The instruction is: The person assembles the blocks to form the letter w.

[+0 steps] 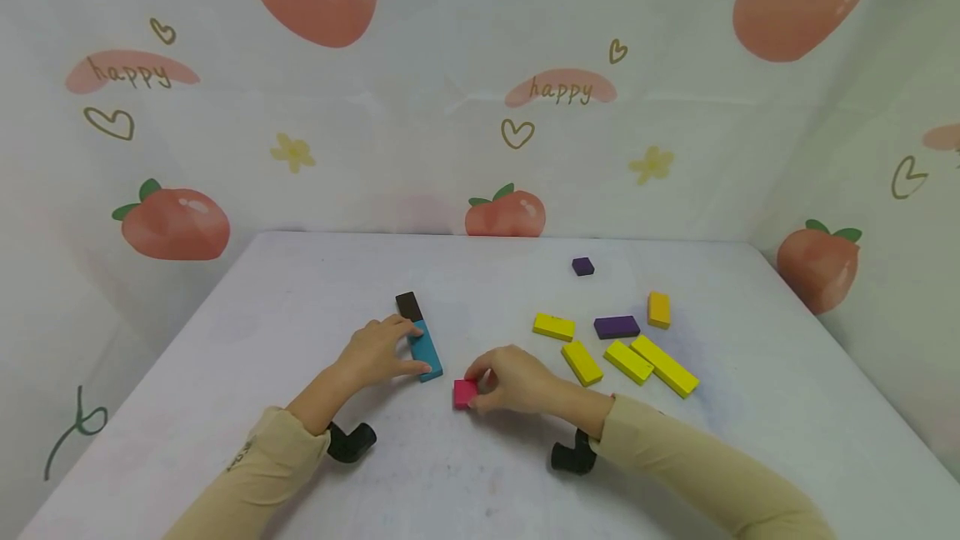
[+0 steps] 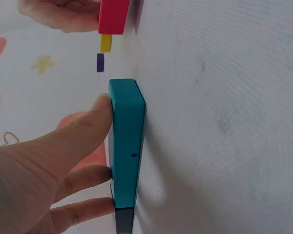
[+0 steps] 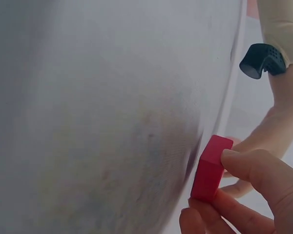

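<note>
My left hand (image 1: 377,350) rests on the teal block (image 1: 426,354), which lies flat on the white table. In the left wrist view, the thumb touches the teal block (image 2: 127,141) near one end and fairly straight fingers touch it farther along. A black block (image 1: 408,307) sits end to end with the teal one, at its far end. To the right, my right hand (image 1: 517,379) pinches a small pinkish-red block (image 1: 464,395) between thumb and fingers. The right wrist view shows this red block (image 3: 211,170) tilted, with the thumb on one side and fingertips beneath.
On the right of the table lie several yellow blocks (image 1: 581,362), a long purple block (image 1: 617,327) and an orange block (image 1: 659,310). A small purple block (image 1: 582,267) lies farther back. Black wrist devices (image 1: 352,443) sit under both wrists. A printed cloth backdrop (image 1: 420,123) stands behind the table.
</note>
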Action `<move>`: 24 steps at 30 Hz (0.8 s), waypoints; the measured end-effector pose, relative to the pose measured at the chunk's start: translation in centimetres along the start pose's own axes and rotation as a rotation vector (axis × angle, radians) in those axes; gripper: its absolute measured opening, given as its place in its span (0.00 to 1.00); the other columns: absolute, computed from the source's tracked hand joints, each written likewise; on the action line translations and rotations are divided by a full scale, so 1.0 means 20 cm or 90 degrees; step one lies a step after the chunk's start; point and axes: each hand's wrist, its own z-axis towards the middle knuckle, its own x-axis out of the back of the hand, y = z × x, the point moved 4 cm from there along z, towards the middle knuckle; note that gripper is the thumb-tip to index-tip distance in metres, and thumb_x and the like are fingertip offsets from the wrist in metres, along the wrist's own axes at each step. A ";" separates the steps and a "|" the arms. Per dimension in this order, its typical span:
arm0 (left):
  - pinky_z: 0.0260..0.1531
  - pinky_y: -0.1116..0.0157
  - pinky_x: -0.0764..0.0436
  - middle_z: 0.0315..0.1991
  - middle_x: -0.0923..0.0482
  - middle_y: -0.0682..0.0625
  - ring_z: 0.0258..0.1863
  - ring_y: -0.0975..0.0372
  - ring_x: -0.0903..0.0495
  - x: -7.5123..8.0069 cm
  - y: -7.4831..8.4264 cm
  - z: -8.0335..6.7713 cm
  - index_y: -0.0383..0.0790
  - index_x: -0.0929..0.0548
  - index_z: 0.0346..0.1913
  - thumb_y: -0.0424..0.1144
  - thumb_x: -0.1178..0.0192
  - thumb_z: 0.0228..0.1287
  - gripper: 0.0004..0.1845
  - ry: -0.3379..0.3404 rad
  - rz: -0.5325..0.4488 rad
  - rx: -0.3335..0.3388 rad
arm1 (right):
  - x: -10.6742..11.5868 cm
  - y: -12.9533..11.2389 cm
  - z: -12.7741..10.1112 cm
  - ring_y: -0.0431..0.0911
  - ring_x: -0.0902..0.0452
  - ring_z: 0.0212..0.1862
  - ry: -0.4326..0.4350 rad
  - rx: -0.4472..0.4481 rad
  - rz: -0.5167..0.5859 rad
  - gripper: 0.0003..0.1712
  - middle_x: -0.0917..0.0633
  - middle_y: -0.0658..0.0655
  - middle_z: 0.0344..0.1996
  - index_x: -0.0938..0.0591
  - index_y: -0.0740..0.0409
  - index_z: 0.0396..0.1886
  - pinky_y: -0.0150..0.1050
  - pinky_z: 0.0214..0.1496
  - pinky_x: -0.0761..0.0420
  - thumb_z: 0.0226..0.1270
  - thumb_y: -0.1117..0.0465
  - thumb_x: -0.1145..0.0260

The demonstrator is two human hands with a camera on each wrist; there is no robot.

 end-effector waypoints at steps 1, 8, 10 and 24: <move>0.49 0.46 0.24 0.57 0.26 0.38 0.49 0.43 0.25 0.00 0.00 0.00 0.39 0.22 0.53 0.54 0.33 0.50 0.30 0.000 -0.001 0.001 | 0.00 0.00 0.01 0.38 0.26 0.33 0.002 -0.001 -0.001 0.18 0.15 0.51 0.37 0.16 0.56 0.45 0.24 0.32 0.25 0.52 0.57 0.28; 0.49 0.46 0.24 0.57 0.26 0.38 0.49 0.43 0.25 0.00 0.00 0.00 0.39 0.22 0.54 0.54 0.33 0.50 0.31 -0.002 -0.003 0.000 | 0.00 -0.03 0.04 0.38 0.27 0.31 0.018 0.027 -0.016 0.17 0.14 0.52 0.36 0.15 0.58 0.44 0.24 0.31 0.27 0.53 0.58 0.29; 0.48 0.46 0.24 0.57 0.26 0.38 0.49 0.43 0.25 0.00 0.00 0.00 0.39 0.22 0.54 0.54 0.33 0.50 0.31 -0.003 -0.002 0.000 | 0.00 -0.03 0.05 0.39 0.27 0.31 0.019 0.029 -0.013 0.17 0.13 0.53 0.36 0.15 0.58 0.44 0.24 0.31 0.26 0.54 0.58 0.29; 0.48 0.47 0.24 0.57 0.26 0.39 0.48 0.44 0.25 -0.01 -0.01 0.01 0.39 0.22 0.54 0.55 0.33 0.50 0.31 0.003 -0.002 -0.006 | -0.01 -0.04 0.10 0.39 0.26 0.31 0.019 -0.006 -0.011 0.17 0.14 0.53 0.37 0.16 0.59 0.44 0.25 0.31 0.26 0.53 0.59 0.29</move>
